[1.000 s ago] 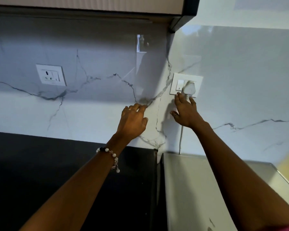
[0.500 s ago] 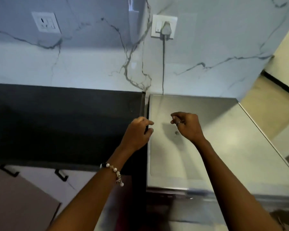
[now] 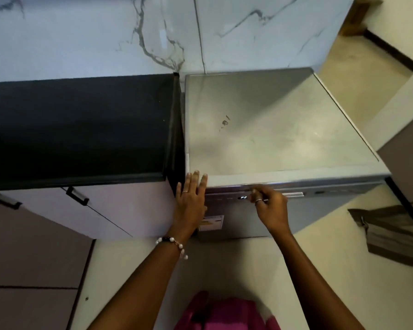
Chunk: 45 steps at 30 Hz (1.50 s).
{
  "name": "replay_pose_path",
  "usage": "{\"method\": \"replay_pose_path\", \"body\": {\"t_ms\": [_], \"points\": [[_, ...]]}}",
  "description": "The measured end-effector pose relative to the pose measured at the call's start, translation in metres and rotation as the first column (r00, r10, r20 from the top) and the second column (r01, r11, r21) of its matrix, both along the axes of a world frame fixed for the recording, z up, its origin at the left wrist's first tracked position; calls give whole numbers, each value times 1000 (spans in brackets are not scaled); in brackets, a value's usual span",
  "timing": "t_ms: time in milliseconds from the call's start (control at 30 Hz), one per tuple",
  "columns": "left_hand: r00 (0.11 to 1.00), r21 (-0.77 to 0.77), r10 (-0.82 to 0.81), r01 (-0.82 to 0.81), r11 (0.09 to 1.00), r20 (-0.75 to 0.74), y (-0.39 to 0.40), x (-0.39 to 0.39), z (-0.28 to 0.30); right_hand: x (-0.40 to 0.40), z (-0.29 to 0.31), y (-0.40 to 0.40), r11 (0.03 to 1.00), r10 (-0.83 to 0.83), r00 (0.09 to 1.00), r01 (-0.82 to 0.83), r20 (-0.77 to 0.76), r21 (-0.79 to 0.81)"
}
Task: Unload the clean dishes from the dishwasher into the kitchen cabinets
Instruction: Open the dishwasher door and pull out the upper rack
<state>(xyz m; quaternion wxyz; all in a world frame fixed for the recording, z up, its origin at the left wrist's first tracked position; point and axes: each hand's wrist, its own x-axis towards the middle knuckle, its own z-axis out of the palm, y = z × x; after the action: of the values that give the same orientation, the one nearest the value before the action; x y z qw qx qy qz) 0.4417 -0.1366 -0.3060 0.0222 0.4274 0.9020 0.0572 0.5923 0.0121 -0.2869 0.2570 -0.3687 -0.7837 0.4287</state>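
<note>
The grey dishwasher stands on the floor to the right of the black countertop, its door closed. A small display on the control strip is lit. My left hand lies flat with straight fingers against the dishwasher's front left top corner. My right hand is at the control strip, fingers curled by the left end of the door handle. Whether it grips the handle is unclear. No dishes are visible.
The black countertop sits over pale cabinet doors with black handles. A power cord runs down the marble wall behind the dishwasher. A grey cloth lies on the floor to the right.
My view has dropped from the wall socket to the dishwasher's front. Both hands came down from the wall, over the dishwasher's top, to its front upper edge.
</note>
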Motion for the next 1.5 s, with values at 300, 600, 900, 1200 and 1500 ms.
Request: {"method": "replay_pose_path", "body": {"t_ms": [300,600,900,1200,1500], "points": [[920,86,29,5,996,-390,24,-24,-51,25,-69,-21,912,-214,975,219,53,-346],[870,5,-46,56,998,-492,29,-25,-49,32,-75,-29,824,-326,942,322,74,-466],[986,105,-54,71,992,-157,21,-25,-23,5,-46,9,290,-705,694,96,-145,-952],[989,166,-133,122,979,59,9,-27,-7,-18,-33,29,206,-758,637,27,-142,-978],[974,7,-85,85,996,212,9,-27,0,-15,-29,30,260,-731,671,105,-125,-960]]}}
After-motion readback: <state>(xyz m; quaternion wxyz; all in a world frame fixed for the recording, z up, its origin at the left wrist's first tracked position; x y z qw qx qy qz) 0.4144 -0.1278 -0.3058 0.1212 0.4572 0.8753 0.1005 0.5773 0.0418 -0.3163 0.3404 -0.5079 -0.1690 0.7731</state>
